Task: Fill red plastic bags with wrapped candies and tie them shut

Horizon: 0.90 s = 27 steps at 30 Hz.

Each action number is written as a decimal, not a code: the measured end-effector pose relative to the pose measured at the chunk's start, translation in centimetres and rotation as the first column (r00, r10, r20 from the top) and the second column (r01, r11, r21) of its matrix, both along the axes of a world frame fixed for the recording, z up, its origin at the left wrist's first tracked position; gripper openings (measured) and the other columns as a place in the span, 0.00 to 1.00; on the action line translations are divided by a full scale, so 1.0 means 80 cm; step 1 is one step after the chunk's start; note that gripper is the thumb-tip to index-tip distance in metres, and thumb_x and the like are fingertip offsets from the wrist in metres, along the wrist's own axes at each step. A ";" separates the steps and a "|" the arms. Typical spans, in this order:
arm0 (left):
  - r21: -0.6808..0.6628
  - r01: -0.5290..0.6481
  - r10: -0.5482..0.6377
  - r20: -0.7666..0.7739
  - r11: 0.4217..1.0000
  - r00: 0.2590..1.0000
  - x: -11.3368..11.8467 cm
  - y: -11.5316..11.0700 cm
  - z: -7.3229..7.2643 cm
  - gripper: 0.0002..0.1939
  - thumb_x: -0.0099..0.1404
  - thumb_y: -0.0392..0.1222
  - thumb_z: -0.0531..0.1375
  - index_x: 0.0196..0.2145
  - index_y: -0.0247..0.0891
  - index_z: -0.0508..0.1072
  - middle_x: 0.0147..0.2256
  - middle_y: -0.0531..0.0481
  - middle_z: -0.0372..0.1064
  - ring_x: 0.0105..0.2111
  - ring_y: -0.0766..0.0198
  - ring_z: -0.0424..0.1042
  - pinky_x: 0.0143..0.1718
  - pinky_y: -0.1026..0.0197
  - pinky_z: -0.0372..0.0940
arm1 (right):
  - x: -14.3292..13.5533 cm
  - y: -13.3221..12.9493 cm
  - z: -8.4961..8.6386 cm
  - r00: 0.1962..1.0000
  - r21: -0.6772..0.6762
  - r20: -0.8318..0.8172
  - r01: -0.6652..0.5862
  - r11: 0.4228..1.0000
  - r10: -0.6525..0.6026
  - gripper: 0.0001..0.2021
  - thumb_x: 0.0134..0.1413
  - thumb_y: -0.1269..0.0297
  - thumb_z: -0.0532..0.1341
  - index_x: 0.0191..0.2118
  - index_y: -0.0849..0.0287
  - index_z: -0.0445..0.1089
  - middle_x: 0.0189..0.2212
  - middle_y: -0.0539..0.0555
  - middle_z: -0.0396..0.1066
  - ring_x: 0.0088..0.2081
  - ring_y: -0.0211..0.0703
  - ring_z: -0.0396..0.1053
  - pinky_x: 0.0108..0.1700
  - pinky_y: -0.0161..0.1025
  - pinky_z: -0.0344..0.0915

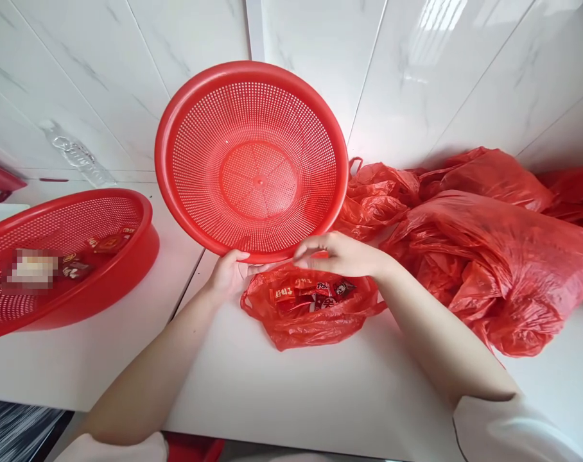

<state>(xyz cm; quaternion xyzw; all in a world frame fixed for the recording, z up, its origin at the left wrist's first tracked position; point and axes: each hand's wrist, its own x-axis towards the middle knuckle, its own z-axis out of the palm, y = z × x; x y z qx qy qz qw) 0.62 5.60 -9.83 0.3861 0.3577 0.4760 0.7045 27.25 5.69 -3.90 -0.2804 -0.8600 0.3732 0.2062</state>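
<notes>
A round red mesh plastic basket (260,176) is tilted up with its inside facing me, and only mesh shows in it. At its lower rim my left hand (228,274) is closed, thumb over the edge. Close to the same rim, my right hand (338,255) curls its fingers and thumb together; whether anything is pinched between them is hard to make out. Directly below both hands, a thin red plastic bag (311,330) lies with its mouth spread. Inside it are several small wrapped snack packets (315,292) in red and dark wrappers.
A second red mesh basket (144,234) with a few packets (111,242) inside stands at the left. Behind it lies a clear plastic bottle (82,154). Filled red plastic bags (503,250) crowd the right side of the white table (272,391), against the tiled wall (417,83).
</notes>
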 end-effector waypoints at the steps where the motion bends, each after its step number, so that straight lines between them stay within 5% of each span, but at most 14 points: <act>1: 0.002 -0.016 0.016 -0.002 1.000 1.000 -0.001 0.000 0.001 0.15 0.57 0.35 0.55 0.39 0.30 0.77 0.40 0.39 0.77 0.47 0.48 0.74 0.48 0.48 0.70 | 0.002 0.000 -0.001 0.998 0.039 -0.003 0.063 0.997 -0.063 0.15 0.60 0.63 0.57 0.52 0.56 0.68 0.36 0.51 0.77 0.36 0.40 0.74 0.41 0.37 0.68; 4: -0.013 -0.041 0.041 -0.007 0.999 0.999 -0.002 -0.001 0.002 0.17 0.56 0.36 0.54 0.41 0.31 0.76 0.39 0.40 0.77 0.44 0.49 0.75 0.45 0.50 0.71 | 0.007 0.004 -0.008 0.978 0.194 0.053 0.187 0.963 -0.200 0.23 0.58 0.69 0.57 0.59 0.54 0.60 0.33 0.50 0.76 0.34 0.42 0.75 0.41 0.39 0.68; 8: 0.017 0.065 -0.063 -0.079 0.998 0.995 -0.004 -0.005 0.005 0.19 0.58 0.40 0.53 0.44 0.32 0.76 0.39 0.40 0.77 0.43 0.49 0.75 0.43 0.51 0.71 | 0.007 0.011 -0.014 0.926 0.391 0.017 0.341 0.855 -0.377 0.16 0.55 0.64 0.61 0.50 0.55 0.64 0.38 0.53 0.75 0.36 0.46 0.74 0.42 0.41 0.68; 11: 0.143 0.246 -0.178 -0.374 0.959 0.910 -0.007 -0.012 0.018 0.20 0.62 0.49 0.54 0.43 0.34 0.77 0.41 0.39 0.76 0.45 0.47 0.73 0.43 0.50 0.69 | 0.008 0.014 -0.008 0.870 0.454 -0.152 0.483 0.749 -0.469 0.16 0.51 0.60 0.65 0.44 0.56 0.63 0.37 0.54 0.73 0.35 0.45 0.72 0.41 0.40 0.69; 13: 0.300 0.274 0.002 -0.678 0.914 0.735 -0.013 -0.019 0.032 0.19 0.59 0.52 0.60 0.43 0.39 0.77 0.43 0.41 0.75 0.48 0.45 0.71 0.46 0.50 0.66 | 0.012 0.013 -0.001 0.804 0.498 -0.229 0.581 0.644 -0.549 0.16 0.48 0.59 0.66 0.40 0.55 0.63 0.35 0.53 0.73 0.34 0.45 0.71 0.39 0.40 0.68; 15: 0.484 0.212 0.373 -0.833 0.849 0.409 -0.023 -0.025 0.049 0.19 0.55 0.51 0.64 0.43 0.41 0.76 0.43 0.42 0.74 0.49 0.42 0.68 0.48 0.48 0.63 | 0.020 0.011 0.009 0.757 0.531 -0.267 0.632 0.564 -0.596 0.15 0.46 0.60 0.67 0.38 0.55 0.64 0.34 0.53 0.72 0.32 0.43 0.70 0.38 0.39 0.68; 18: 0.695 0.150 0.711 -0.689 0.703 -0.137 -0.051 -0.027 0.072 0.18 0.59 0.49 0.61 0.45 0.38 0.73 0.48 0.37 0.70 0.53 0.38 0.64 0.51 0.43 0.58 | 0.034 0.006 0.024 0.713 0.566 -0.316 0.671 0.479 -0.626 0.15 0.44 0.59 0.67 0.37 0.55 0.64 0.32 0.51 0.71 0.29 0.41 0.69 0.36 0.38 0.67; 20: 0.758 0.179 0.757 -0.538 0.627 -0.370 -0.077 -0.025 0.081 0.22 0.62 0.47 0.58 0.51 0.35 0.68 0.53 0.33 0.66 0.55 0.37 0.60 0.52 0.39 0.54 | 0.046 0.004 0.033 0.668 0.582 -0.366 0.708 0.401 -0.648 0.15 0.44 0.60 0.66 0.38 0.56 0.64 0.31 0.51 0.72 0.29 0.40 0.68 0.35 0.37 0.67; 21: 0.754 0.168 0.726 -0.509 0.635 -0.463 -0.093 -0.022 0.082 0.24 0.62 0.46 0.59 0.53 0.32 0.65 0.52 0.30 0.65 0.54 0.36 0.61 0.51 0.38 0.54 | 0.052 0.004 0.036 0.641 0.586 -0.394 0.727 0.357 -0.659 0.15 0.43 0.60 0.66 0.38 0.56 0.65 0.31 0.50 0.72 0.28 0.40 0.68 0.35 0.37 0.66; 24: 0.678 -0.066 0.491 -0.592 0.732 -0.640 -0.140 -0.009 0.076 0.25 0.54 0.47 0.65 0.45 0.27 0.67 0.46 0.29 0.69 0.48 0.32 0.66 0.44 0.35 0.54 | 0.074 0.003 0.044 0.540 0.575 -0.473 0.788 0.221 -0.696 0.17 0.39 0.63 0.67 0.38 0.55 0.66 0.31 0.50 0.73 0.27 0.40 0.68 0.35 0.37 0.66; 27: 0.599 -0.218 0.410 -0.727 0.771 -0.550 -0.175 0.005 0.064 0.12 0.56 0.44 0.62 0.29 0.33 0.64 0.29 0.45 0.68 0.46 0.37 0.68 0.40 0.42 0.55 | 0.095 0.004 0.049 0.438 0.543 -0.548 0.834 0.096 -0.713 0.19 0.37 0.63 0.68 0.39 0.55 0.67 0.32 0.52 0.74 0.28 0.41 0.69 0.35 0.37 0.66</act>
